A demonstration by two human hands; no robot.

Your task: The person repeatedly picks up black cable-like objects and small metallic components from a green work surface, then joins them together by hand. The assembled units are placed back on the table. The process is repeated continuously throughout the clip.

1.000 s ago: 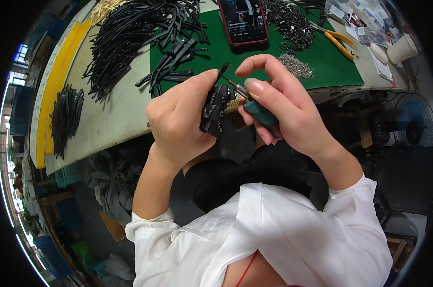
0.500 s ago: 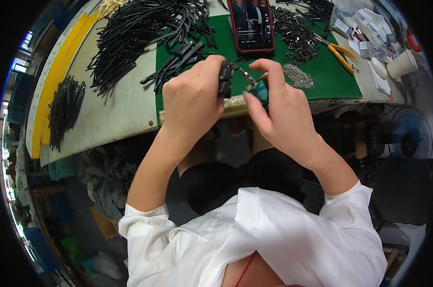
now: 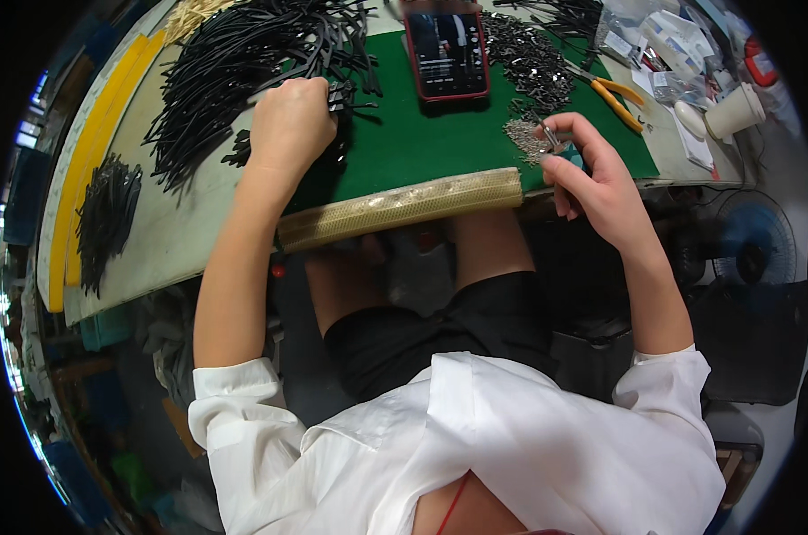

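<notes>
The left hand [image 3: 290,125] lies knuckles-up at the near edge of the heap of black cable pieces [image 3: 243,62], its fingers curled down onto a few short black pieces at the border of the green mat [image 3: 404,147]; whether they pinch one or only press on it cannot be told, since the back of the hand hides the fingertips. The heap fans away from that hand toward ten to twelve o'clock, the strands' long axes running mostly from the hand outward to the upper left. The right hand [image 3: 591,174] is well apart, at three o'clock from the left, closed around a small teal-handled tool [image 3: 566,152] whose metal tip points toward eleven o'clock, at the little pile of silver metal parts [image 3: 522,135] just beside it. A larger spread of dark metal parts [image 3: 529,58] lies at twelve o'clock of that hand, beside a red-cased phone [image 3: 446,52]. Orange-handled pliers [image 3: 611,91] and a paper cup [image 3: 734,111] lie toward one o'clock.
</notes>
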